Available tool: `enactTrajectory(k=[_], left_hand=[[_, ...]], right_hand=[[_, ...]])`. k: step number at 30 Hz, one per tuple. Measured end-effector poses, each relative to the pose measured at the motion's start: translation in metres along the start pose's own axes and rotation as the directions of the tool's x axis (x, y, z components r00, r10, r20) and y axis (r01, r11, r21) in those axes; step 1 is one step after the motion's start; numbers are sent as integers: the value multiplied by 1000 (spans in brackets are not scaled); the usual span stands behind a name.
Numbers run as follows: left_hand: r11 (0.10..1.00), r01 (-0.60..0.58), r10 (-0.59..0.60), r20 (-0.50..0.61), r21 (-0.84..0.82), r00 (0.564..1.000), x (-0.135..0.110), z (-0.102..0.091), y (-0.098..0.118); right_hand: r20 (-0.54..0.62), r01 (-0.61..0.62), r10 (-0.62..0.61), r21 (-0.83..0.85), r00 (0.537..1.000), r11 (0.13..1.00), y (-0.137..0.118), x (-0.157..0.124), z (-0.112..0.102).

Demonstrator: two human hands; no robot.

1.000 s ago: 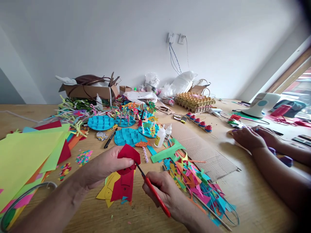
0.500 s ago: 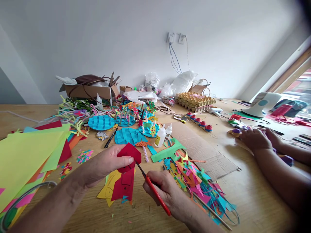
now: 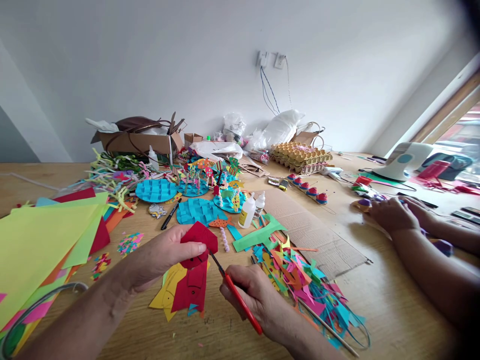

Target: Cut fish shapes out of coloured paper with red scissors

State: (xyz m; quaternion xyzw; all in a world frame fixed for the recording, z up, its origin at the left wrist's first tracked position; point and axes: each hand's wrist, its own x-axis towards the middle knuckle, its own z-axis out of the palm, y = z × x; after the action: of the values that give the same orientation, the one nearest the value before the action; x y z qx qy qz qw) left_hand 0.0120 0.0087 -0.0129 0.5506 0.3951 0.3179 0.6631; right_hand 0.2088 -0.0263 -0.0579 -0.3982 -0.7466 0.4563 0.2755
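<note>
Between the thumb and fingers of my left hand [image 3: 170, 255] is a piece of red paper [image 3: 204, 235], held above the table. My right hand [image 3: 249, 295] is closed around red-handled scissors [image 3: 240, 297], whose dark blades point up and left and meet the paper's lower right edge. Beneath the paper lie a red paper fish shape [image 3: 189, 290] with drawn lines and an eye dot, and a yellow paper fish [image 3: 167, 295]. Small blue scraps [image 3: 193, 308] rest at the red shape's lower end.
Coloured paper offcuts [image 3: 307, 290] and a wooden stick [image 3: 330, 327] lie right of my hands. Glue bottles [image 3: 247, 210] stand behind, beside blue wavy discs [image 3: 202, 212]. Paper sheets [image 3: 48, 235] are stacked left. Another person's hands [image 3: 397, 215] work at the right.
Hardly anything differs. My hands, the red paper and the scissors keep almost the same place, with only a slight shift of the view.
</note>
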Motion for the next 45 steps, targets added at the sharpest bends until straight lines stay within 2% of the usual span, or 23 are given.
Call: enactTrajectory(k=[7, 13, 19, 25, 32, 45], left_hand=[[1000, 8, -8, -28, 13, 1000, 2, -3, -2], [994, 18, -32, -128, -108, 991, 4, 9, -3], [978, 23, -59, -169, -209, 984, 4, 23, -7], [966, 49, -95, -176, -254, 980, 5, 26, -9], [968, 36, -77, -156, -247, 985, 5, 27, -9], [929, 36, -81, -105, -369, 991, 4, 27, -7]], right_hand=[[7, -43, 43, 56, 999, 998, -2, 1, 0], [-9, -145, 156, 314, 988, 938, 7, 1, 8], [4, -133, 146, 451, 989, 883, 15, 3, 15], [11, -141, 151, 429, 988, 892, 12, 3, 14], [11, -148, 160, 441, 987, 885, 12, 3, 16], [-55, -115, 145, 362, 988, 925, 12, 1, 14]])
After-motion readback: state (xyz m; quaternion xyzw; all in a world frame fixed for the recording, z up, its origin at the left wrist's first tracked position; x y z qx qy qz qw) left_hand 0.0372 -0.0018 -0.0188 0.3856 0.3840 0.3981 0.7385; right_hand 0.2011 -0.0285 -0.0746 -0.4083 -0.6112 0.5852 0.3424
